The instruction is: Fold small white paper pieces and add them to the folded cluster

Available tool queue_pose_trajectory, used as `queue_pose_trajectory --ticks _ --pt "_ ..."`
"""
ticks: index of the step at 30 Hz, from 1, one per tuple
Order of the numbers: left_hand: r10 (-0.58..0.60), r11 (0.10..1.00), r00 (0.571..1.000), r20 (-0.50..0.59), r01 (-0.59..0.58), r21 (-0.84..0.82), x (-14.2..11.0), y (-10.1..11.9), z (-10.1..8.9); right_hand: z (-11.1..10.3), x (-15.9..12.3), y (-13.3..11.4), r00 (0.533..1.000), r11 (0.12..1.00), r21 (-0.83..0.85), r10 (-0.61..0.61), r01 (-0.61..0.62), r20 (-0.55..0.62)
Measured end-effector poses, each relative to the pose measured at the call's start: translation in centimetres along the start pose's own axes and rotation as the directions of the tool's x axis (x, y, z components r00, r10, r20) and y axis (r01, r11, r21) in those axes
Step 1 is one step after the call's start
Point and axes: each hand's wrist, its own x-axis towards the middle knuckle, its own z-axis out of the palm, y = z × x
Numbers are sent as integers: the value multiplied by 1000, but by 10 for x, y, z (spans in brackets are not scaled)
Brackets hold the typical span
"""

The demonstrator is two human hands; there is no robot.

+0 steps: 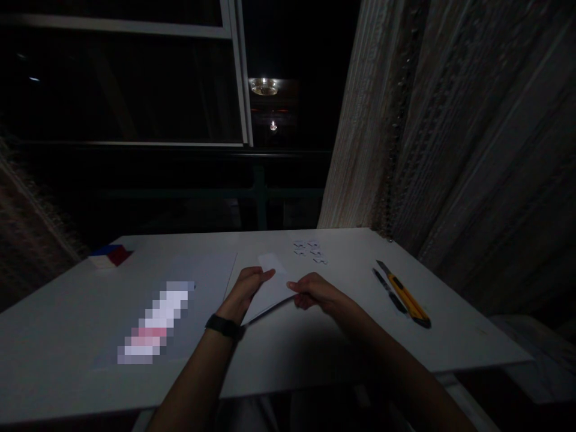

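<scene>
- The left grip (248, 285) is pinching the white paper (270, 293), with the thumb on top and the other fingers mostly hidden. If this thumb presses too strongly, the paper may get an unwanted crease.
- The right grip (314, 290) is pinching the same paper at its right side, between the thumb and bent fingers. If the two hands pull unequally, this edge could slip or tear.
- The white paper is between both hands, over the middle of the counter (288, 366), its near edge apparently raised. Its far part looks brighter, perhaps folded; I cannot be sure. If there are layers, they could slide out of line when one hand loosens.
- Just beyond the hands there are small marked pieces (310, 252). If they are loose, a brush of the fingers could scatter them.
- On the left, the wristband (224, 326) is near the large sheet (209, 279), so a low arm could drag this sheet.
- On the right, the pen (389, 291) lies beside the yellow cutter (408, 300). The blade seems to be out, so a careless sideways reach might cut the skin; the pen might roll.
- The colored block (108, 256) is well apart, at far left, and seems the smallest worry.
</scene>
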Motion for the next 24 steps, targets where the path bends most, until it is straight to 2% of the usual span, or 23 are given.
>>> queue_pose_trajectory --ticks 5,10,13,16,20,22,24 --pt "-9 1000 1000 3 9 -28 -6 7 1 1 1 0 991 988 -101 -123 118 -49" --pt "-30 999 998 54 31 -23 -9 8 2 -1 2 3 976 956 -204 -218 210 -15" --pt "-31 999 989 143 34 -22 -8 5 2 -3 3 3 962 946 -208 -266 247 -65" --pt "-12 999 987 163 17 -30 -8 4 2 -2 2 2 954 941 -212 -286 263 -88" --pt "20 1000 971 240 -17 -14 -12 7 3 -1 2 0 947 951 -113 -300 288 -111" --pt "43 999 948 316 -46 4 -16 9 6 0 2 0 926 939 -119 -340 324 -165" --pt "76 995 938 339 -92 31 -19 11 9 0 3 -1 887 909 -210 -403 360 -225"
